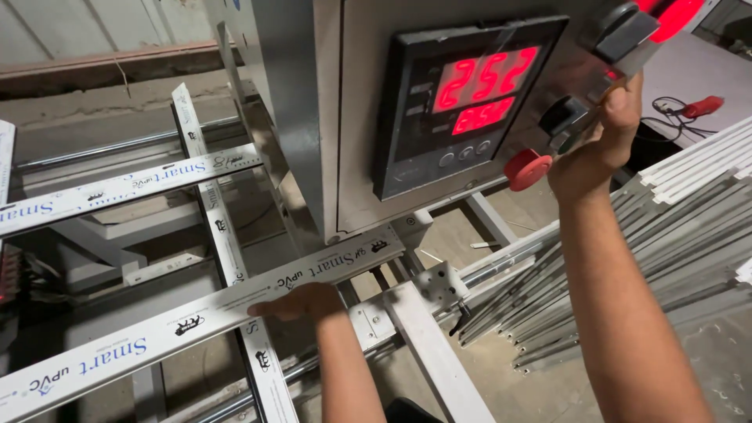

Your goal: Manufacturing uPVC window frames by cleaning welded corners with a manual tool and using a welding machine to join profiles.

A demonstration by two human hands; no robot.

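Left hand (301, 300) on white profile (196, 317), right hand (599, 145) — black knob (562, 117)

1. Two hands are counted: one left hand (301, 300) and one right hand (599, 145).
2. One digital controller (462, 102) with two red readouts is counted on the control panel (356, 117).
3. One red push button (527, 169) and one black rotary switch (562, 117) are counted.
4. Four printed white profile lengths (196, 317) are counted on the machine frame.
5. One stack of white profiles (689, 168) is counted at the right edge.

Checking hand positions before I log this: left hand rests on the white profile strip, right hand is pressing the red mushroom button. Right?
Not quite. The head view shows the right hand on the black knob, above the red mushroom button. The left hand does rest on the white profile strip.
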